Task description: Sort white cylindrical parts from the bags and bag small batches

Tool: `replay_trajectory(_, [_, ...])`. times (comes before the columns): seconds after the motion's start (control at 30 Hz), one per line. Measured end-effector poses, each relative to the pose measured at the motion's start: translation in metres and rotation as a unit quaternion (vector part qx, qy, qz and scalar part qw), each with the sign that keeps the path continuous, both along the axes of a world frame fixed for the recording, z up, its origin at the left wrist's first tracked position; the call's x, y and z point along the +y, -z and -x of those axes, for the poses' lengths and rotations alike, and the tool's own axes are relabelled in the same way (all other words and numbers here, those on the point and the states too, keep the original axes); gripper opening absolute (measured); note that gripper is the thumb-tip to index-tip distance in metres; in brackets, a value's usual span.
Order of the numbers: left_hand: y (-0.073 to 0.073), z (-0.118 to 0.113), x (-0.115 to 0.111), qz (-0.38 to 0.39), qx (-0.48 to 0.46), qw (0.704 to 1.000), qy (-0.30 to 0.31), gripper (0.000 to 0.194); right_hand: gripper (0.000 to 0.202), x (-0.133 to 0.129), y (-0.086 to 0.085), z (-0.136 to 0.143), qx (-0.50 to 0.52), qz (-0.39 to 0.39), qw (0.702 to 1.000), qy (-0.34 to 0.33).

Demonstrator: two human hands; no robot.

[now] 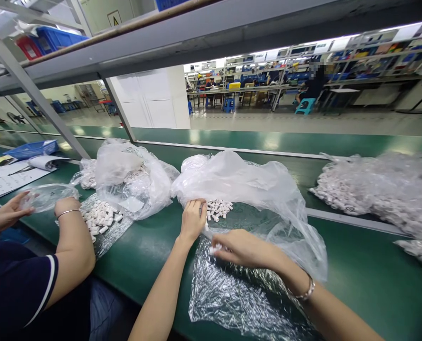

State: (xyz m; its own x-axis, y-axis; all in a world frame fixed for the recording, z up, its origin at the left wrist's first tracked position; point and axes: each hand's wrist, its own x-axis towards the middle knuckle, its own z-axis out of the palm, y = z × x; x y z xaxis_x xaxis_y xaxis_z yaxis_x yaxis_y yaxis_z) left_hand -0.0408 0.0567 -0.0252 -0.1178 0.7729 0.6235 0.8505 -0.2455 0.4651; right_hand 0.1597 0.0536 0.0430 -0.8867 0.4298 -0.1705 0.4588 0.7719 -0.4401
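Small white parts [219, 209] lie in a loose pile at the mouth of a large clear plastic bag [246, 182] on the green table. My left hand [194, 218] rests at the left edge of this pile, its fingers together and curled over; what is under them is hidden. Closer to me, my right hand [232, 247] has its fingers curled round one or more small white pieces above a crinkled clear plastic sheet [232, 298]. The bag's thin film spreads beside and behind my right hand.
At the left, a co-worker's hands [67, 206] hold a clear bag near another pile of white parts [102, 218] and a full bag [133, 175]. More bagged parts [381, 189] lie at the right. A metal shelf [161, 45] crosses overhead. Papers [15, 180] lie far left.
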Motion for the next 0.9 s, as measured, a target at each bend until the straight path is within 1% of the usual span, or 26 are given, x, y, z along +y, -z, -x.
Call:
replay_trajectory(0.03, [0.000, 0.000, 0.000, 0.000, 0.000, 1.000, 0.000, 0.015, 0.033, -0.007, 0.000, -0.001, -0.029, 0.008, 0.999, -0.025])
replay_trajectory(0.07, [0.000, 0.000, 0.000, 0.000, -0.001, 1.000, 0.000, 0.015, 0.030, -0.013, 0.001, -0.001, -0.059, 0.005, 0.998, -0.036])
replay_trajectory(0.13, [0.000, -0.001, 0.000, 0.000, -0.002, 1.000, 0.000, 0.015, 0.024, -0.020, 0.006, 0.000, -0.107, -0.017, 0.994, -0.029])
replay_trajectory(0.17, [-0.001, -0.001, 0.000, 0.000, -0.003, 1.000, 0.000, 0.015, 0.022, -0.022, 0.008, 0.000, -0.115, -0.026, 0.993, -0.022])
replay_trajectory(0.2, [-0.001, -0.001, 0.000, 0.000, -0.002, 1.000, 0.001, 0.015, 0.020, -0.022, 0.008, -0.001, -0.110, -0.030, 0.993, -0.020])
replay_trajectory(0.27, [-0.001, -0.001, 0.000, 0.002, -0.001, 1.000, 0.002, 0.015, 0.021, -0.017, 0.006, -0.004, -0.068, -0.017, 0.997, -0.021])
replay_trajectory(0.37, [-0.001, -0.001, 0.000, 0.004, 0.000, 1.000, 0.003, 0.015, 0.026, 0.002, 0.001, -0.010, 0.010, 0.024, 1.000, -0.014])
replay_trajectory(0.4, [-0.001, -0.001, 0.000, 0.005, 0.000, 1.000, 0.002, 0.015, 0.026, 0.011, 0.001, -0.011, 0.030, 0.025, 0.999, 0.006])
replay_trajectory(0.47, [-0.001, -0.001, 0.000, 0.005, 0.001, 1.000, 0.003, 0.015, 0.029, 0.029, 0.009, -0.009, 0.059, -0.019, 0.995, 0.084])
replay_trajectory(0.53, [0.000, -0.001, 0.000, 0.004, 0.000, 1.000, 0.004, 0.015, 0.033, 0.047, 0.025, -0.006, 0.076, -0.092, 0.978, 0.173])
replay_trajectory(0.57, [0.000, -0.001, 0.000, 0.004, 0.000, 1.000, 0.003, 0.015, 0.036, 0.054, 0.034, -0.003, 0.079, -0.114, 0.969, 0.202])
replay_trajectory(0.63, [0.000, -0.001, 0.000, 0.003, -0.001, 1.000, 0.003, 0.015, 0.040, 0.065, 0.052, 0.000, 0.078, -0.111, 0.964, 0.227])
replay_trajectory(0.7, [0.001, 0.000, 0.001, 0.003, -0.001, 1.000, 0.003, 0.015, 0.037, 0.071, 0.063, 0.002, 0.079, -0.090, 0.965, 0.234])
replay_trajectory(0.73, [0.001, 0.000, 0.001, 0.004, -0.001, 1.000, 0.003, 0.015, 0.036, 0.073, 0.065, 0.002, 0.083, -0.081, 0.964, 0.240])
replay_trajectory(0.77, [0.001, 0.000, 0.001, 0.005, 0.000, 1.000, 0.004, 0.015, 0.037, 0.075, 0.065, 0.001, 0.095, -0.056, 0.963, 0.248])
replay_trajectory(0.8, [0.001, 0.000, 0.002, 0.005, -0.001, 1.000, 0.004, 0.015, 0.041, 0.077, 0.063, 0.001, 0.118, -0.001, 0.959, 0.259])
replay_trajectory(0.83, [0.001, 0.000, 0.002, 0.006, -0.001, 1.000, 0.004, 0.015, 0.046, 0.079, 0.060, 0.000, 0.151, 0.076, 0.948, 0.270])
replay_trajectory(0.87, [0.001, 0.000, 0.002, 0.007, -0.001, 1.000, 0.004, 0.015, 0.050, 0.080, 0.057, -0.001, 0.187, 0.161, 0.928, 0.279])
replay_trajectory(0.9, [0.000, 0.000, 0.001, 0.007, -0.002, 1.000, 0.005, 0.015, 0.053, 0.082, 0.053, -0.002, 0.225, 0.240, 0.901, 0.281])
